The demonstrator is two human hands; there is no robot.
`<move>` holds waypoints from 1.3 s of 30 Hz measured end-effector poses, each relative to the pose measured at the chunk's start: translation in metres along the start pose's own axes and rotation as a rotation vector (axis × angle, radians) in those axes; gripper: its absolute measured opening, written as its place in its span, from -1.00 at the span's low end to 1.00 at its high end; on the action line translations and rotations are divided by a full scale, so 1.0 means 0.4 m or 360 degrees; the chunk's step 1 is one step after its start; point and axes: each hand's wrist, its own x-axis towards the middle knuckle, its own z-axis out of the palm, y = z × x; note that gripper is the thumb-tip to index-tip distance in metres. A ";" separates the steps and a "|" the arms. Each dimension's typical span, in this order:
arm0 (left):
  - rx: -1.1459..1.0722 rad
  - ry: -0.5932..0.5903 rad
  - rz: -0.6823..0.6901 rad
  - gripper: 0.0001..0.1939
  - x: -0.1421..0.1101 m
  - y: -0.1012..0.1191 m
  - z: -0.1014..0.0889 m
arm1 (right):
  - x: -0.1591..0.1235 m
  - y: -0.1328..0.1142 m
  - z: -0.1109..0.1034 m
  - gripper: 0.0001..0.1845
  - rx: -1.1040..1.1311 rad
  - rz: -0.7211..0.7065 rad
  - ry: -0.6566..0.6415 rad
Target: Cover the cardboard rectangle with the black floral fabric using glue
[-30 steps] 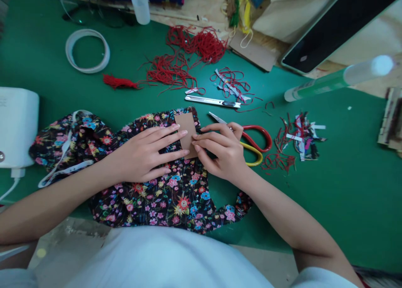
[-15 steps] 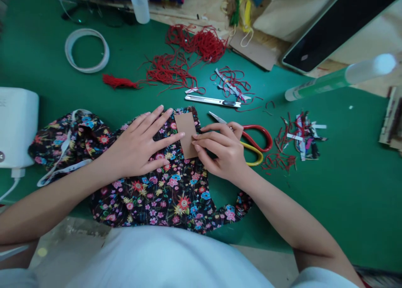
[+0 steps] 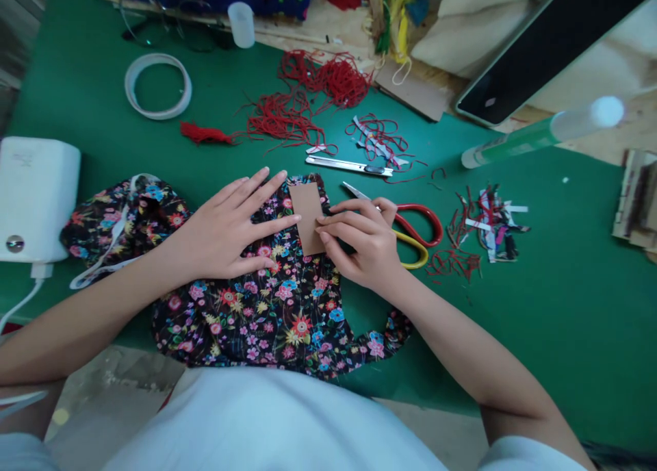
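A small brown cardboard rectangle lies on dark floral fabric spread over the table. My left hand rests flat on the fabric with fingers spread, one fingertip at the card's left edge. From the other side my right hand pinches the card's right edge between thumb and fingertips. Scissors with one red and one yellow handle lie beside and partly beneath my right hand. Beyond the card is a slim utility knife.
Red thread lies tangled at the back, near a red tassel and a tape roll. A white power bank sits left. Thread and paper scraps, a green glue stick and a phone are right.
The camera view has shifted slightly. Both hands keep nearly the same pose on the fabric and card, and nothing has been let go.
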 end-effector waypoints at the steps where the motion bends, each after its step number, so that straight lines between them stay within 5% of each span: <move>1: 0.0009 0.0037 0.0017 -0.28 0.001 0.004 0.001 | 0.000 0.000 0.000 -0.89 0.0000 0.0001 0.0002; 12: -0.0039 0.0039 0.0244 -0.38 0.005 0.035 0.028 | 0.010 0.000 -0.003 -0.73 0.0094 0.0153 -0.0134; 17: -0.0031 0.0028 0.0228 -0.42 0.005 0.036 0.020 | 0.045 0.015 -0.142 -0.58 0.0327 0.0243 -0.0664; 22: -0.0029 0.0051 0.0209 -0.46 0.006 0.049 0.023 | 0.025 0.042 -0.243 -0.71 -0.0491 0.0416 -0.1078; 28: -0.0072 0.0044 0.0293 -0.40 0.008 0.052 0.033 | 0.010 0.045 -0.205 -0.81 -0.0956 0.0487 -0.1146; 39: -0.0078 0.0075 0.0270 -0.43 0.011 0.059 0.029 | 0.029 0.034 -0.172 -0.78 -0.1067 0.0504 -0.1182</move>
